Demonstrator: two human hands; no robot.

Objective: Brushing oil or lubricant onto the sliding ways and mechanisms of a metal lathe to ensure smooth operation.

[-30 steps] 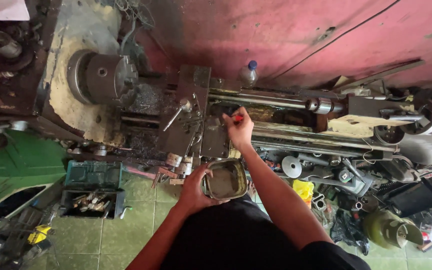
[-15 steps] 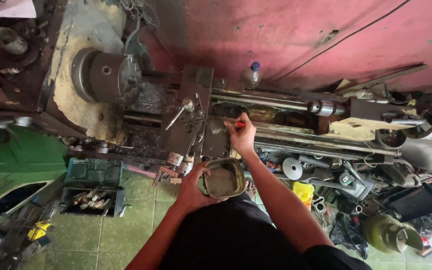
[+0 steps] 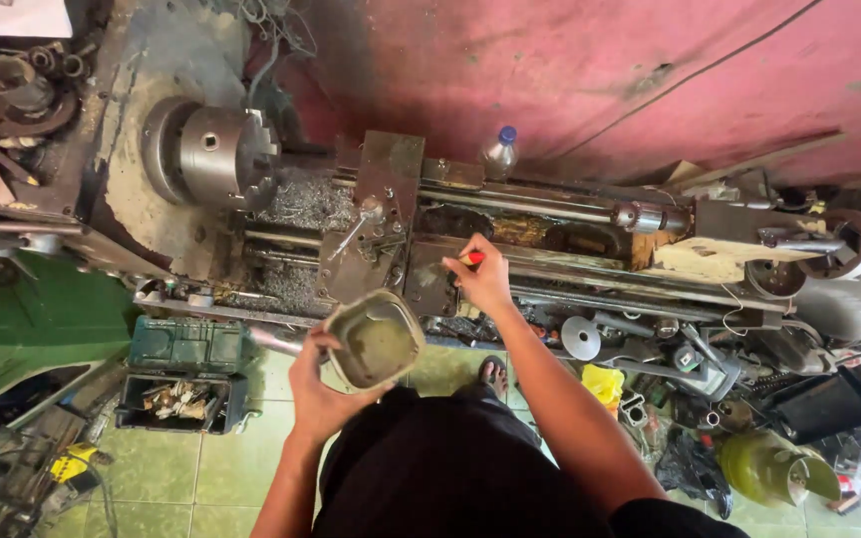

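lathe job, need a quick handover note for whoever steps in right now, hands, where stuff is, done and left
Left hand: holds a squarish container of murky liquid, raised in front of the lathe.
Right hand: holds a red-handled tool, likely a brush, its tip hidden, against the lathe bed right of the carriage.
Around: chuck holds no workpiece; metal shavings lie beneath it. Plastic bottle stands behind the bed. Open toolbox on the floor at left.
Done: cannot tell how much of the bed has been covered.
Left: shavings remain; container still holds liquid.

Our single head cam, looking straight down from above; lathe (image 3: 401, 229) across top, our arms close below.
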